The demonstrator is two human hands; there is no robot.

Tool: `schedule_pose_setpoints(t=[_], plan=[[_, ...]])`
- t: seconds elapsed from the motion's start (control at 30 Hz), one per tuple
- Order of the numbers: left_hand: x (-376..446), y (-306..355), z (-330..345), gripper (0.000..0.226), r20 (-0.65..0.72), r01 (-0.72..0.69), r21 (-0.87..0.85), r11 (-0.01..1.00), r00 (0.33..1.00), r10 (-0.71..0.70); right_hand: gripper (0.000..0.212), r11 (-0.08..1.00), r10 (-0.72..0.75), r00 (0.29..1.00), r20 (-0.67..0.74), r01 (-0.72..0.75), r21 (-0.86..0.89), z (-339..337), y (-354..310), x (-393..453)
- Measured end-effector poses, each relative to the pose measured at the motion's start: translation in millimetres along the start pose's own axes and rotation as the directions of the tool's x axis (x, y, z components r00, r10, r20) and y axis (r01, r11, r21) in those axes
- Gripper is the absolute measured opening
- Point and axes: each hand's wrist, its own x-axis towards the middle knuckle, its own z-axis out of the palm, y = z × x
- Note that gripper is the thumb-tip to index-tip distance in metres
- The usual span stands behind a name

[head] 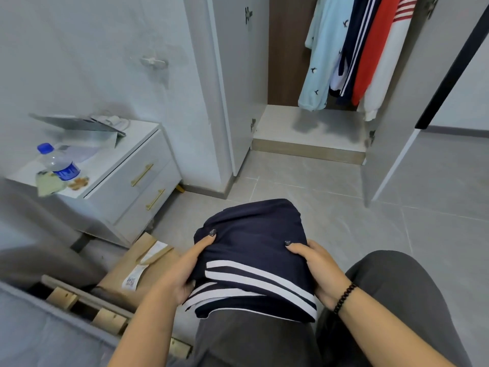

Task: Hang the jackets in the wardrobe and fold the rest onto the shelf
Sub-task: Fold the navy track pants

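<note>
A folded navy garment with white stripes (254, 250) rests on my lap, over my grey trouser leg. My left hand (182, 271) grips its left edge, thumb on top. My right hand (317, 268), with a black bead bracelet at the wrist, holds its right edge. Ahead stands the open wardrobe (312, 128). Inside hang a light blue jacket (325, 51), a navy striped jacket (357, 43) and a red and white jacket (381, 49). The wardrobe's white bottom shelf (317, 125) lies bare beneath them.
A white bedside cabinet (127, 176) at the left carries a water bottle (59, 162) and a tilted mirror (76, 125). A brown paper bag (143, 266) sits on the grey tiled floor (397, 234) by the bed frame (87, 303). The wardrobe's right door (397, 128) swings outward.
</note>
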Motion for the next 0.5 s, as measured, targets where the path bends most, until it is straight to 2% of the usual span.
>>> schedule_pose_setpoints(t=[0.1, 0.23, 0.5], plan=[[11.9, -8.7, 3.3, 0.048, -0.006, 0.023, -0.094, 0.995, 1.000, -0.024, 0.034, 0.999, 0.005, 1.000, -0.027, -0.004, 0.032, -8.6, 6.2, 9.2], [37.5, -16.9, 13.6, 0.048, 0.012, 0.130, -0.147, 0.981, 0.992, -0.129, 0.036, 1.000, -0.023, 0.995, -0.093, 0.023, 0.001, -23.9, 3.9, 23.9], [107.5, 10.6, 50.5, 0.036, 0.048, 0.193, -0.017, 0.981, 0.980, -0.192, 0.040, 0.999, -0.018, 0.989, -0.147, 0.013, -0.034, -65.7, -19.3, 72.3]])
